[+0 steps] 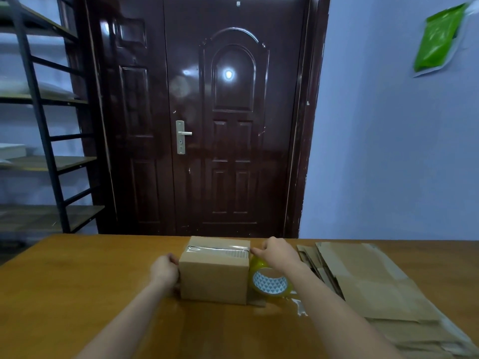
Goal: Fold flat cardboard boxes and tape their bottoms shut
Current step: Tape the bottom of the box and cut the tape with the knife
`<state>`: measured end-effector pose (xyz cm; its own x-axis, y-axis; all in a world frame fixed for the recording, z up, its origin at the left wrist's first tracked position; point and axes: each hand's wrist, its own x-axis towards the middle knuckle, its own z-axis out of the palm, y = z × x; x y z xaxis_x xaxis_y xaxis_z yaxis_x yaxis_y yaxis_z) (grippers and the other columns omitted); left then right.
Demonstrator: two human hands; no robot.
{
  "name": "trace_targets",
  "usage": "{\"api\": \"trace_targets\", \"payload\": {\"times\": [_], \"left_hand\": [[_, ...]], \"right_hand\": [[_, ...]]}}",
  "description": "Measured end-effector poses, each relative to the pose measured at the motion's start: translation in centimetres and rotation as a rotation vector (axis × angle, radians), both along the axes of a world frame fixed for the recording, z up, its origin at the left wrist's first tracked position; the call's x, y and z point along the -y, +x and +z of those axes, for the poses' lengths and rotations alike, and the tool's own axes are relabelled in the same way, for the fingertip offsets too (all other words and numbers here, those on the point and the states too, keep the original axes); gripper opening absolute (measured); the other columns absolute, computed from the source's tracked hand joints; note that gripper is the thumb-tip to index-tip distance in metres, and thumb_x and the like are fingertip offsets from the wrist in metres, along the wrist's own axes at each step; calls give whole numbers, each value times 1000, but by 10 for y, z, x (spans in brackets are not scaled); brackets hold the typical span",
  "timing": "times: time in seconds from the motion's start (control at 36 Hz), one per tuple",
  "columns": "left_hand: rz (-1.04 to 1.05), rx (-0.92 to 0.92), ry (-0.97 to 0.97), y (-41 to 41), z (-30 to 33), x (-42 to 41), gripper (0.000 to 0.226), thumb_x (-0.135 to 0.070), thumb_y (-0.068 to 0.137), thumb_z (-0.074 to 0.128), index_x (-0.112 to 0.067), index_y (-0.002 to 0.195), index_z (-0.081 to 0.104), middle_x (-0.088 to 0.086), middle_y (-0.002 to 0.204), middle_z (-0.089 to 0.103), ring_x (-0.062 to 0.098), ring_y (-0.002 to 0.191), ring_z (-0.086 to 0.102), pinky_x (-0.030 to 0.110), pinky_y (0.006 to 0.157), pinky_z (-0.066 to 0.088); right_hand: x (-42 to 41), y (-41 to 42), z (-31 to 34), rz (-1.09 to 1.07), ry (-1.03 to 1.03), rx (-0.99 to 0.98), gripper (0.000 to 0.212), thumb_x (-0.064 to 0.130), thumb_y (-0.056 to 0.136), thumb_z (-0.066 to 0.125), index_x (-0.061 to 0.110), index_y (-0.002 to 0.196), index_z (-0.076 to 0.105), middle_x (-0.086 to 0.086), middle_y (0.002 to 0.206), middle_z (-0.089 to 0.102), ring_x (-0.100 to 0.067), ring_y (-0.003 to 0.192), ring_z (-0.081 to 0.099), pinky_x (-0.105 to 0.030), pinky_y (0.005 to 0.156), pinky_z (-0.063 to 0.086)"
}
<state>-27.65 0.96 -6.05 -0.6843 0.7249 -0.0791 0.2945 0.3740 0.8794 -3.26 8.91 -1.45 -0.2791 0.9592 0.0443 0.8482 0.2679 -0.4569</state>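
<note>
One small brown cardboard box [213,278], already folded up, stands on the orange-brown wooden table [77,281], near its far edge and about in the middle. One strip of clear tape [217,247] runs across the top face of the box, from its left side to its right side.

The left hand [166,270] holds the box on its left side; the fingers are curled against the cardboard, and the fingertips are hidden behind the box. The right hand [278,252] is at the upper right corner of the box, and its fingers pinch the end of the tape there. One roll of yellowish clear tape [269,281] with a white patterned core sits just beside the right side of the box, below the right wrist; I cannot tell if it lies on the table or hangs on the tape.

To the right lies a pile of flat brown cardboard boxes [375,286]; their number cannot be counted. Behind the table is one dark brown glossy door [207,112] with one silver handle [182,136]. One black metal shelf rack [44,125] stands on the left, and one green plastic bag [438,37] hangs on the bluish wall [388,151].
</note>
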Motion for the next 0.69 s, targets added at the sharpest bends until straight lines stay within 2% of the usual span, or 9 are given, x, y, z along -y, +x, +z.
{"api": "trace_targets", "payload": {"times": [0.06, 0.14, 0.22, 0.31, 0.39, 0.47, 0.58, 0.64, 0.69], "left_hand": [[61, -149, 78, 0, 6, 5, 15, -1, 94, 44, -3, 88, 58, 20, 91, 63, 36, 86, 60, 43, 76, 52], [121, -28, 310, 4, 23, 12, 28, -19, 101, 40, -3, 114, 58, 19, 112, 62, 35, 102, 57, 46, 92, 47], [-55, 67, 409, 17, 48, 16, 44, -36, 101, 37, -10, 135, 49, 8, 134, 53, 28, 126, 46, 41, 105, 34], [-277, 37, 240, 32, 58, 15, 57, -45, 99, 38, -12, 144, 37, 6, 147, 41, 25, 136, 37, 37, 110, 27], [-365, -239, 0, 39, 49, 10, 58, -37, 101, 37, -11, 150, 21, 9, 154, 30, 26, 140, 29, 34, 110, 26], [-354, -484, -148, 39, 44, 9, 59, -40, 102, 29, -13, 152, 14, 10, 152, 32, 27, 137, 34, 35, 105, 32], [-395, -642, -314, 36, 49, 5, 61, -46, 101, 18, -16, 153, 8, 13, 149, 35, 30, 130, 42, 39, 102, 39], [-424, -726, -390, 37, 57, 2, 60, -43, 101, 18, -15, 153, 8, 15, 154, 25, 30, 138, 31, 44, 109, 32], [-445, -867, -393, 43, 66, 2, 55, -33, 102, 21, -14, 153, 9, 10, 160, 2, 26, 147, 5, 46, 117, 14]], "right_hand": [[0, 1, 1, 2, -6, 7, 41, 52, 91, 51, 17, 69, 53, 3, 63, 51, -10, 55, 49, -23, 51, 41], [-1, 1, 1, 3, -5, 20, 41, 53, 90, 51, 17, 71, 54, 3, 64, 53, -11, 56, 51, -24, 54, 44], [-2, 1, 1, -1, -5, 29, 44, 55, 90, 50, 16, 71, 55, 3, 64, 53, -11, 54, 50, -24, 53, 43], [-1, 1, 2, -2, -1, 20, 44, 55, 90, 50, 15, 71, 55, 2, 62, 53, -11, 52, 49, -23, 50, 41], [0, 0, 1, 10, -4, 15, 42, 52, 91, 51, 14, 72, 55, 2, 62, 51, -11, 51, 46, -23, 50, 40], [0, -1, 0, 16, 12, 16, 41, 51, 91, 51, 14, 76, 57, 2, 65, 54, -11, 54, 49, -24, 53, 43], [1, -1, 1, 22, 34, 37, 42, 52, 92, 49, 15, 73, 55, 2, 65, 53, -12, 56, 50, -23, 53, 42], [4, -2, 2, 24, 44, 70, 43, 52, 93, 47, 15, 72, 53, 2, 65, 53, -11, 56, 50, -22, 52, 42], [6, -3, 2, 20, 49, 105, 43, 51, 94, 46, 15, 73, 54, 2, 65, 54, -11, 56, 51, -21, 53, 42]]}}
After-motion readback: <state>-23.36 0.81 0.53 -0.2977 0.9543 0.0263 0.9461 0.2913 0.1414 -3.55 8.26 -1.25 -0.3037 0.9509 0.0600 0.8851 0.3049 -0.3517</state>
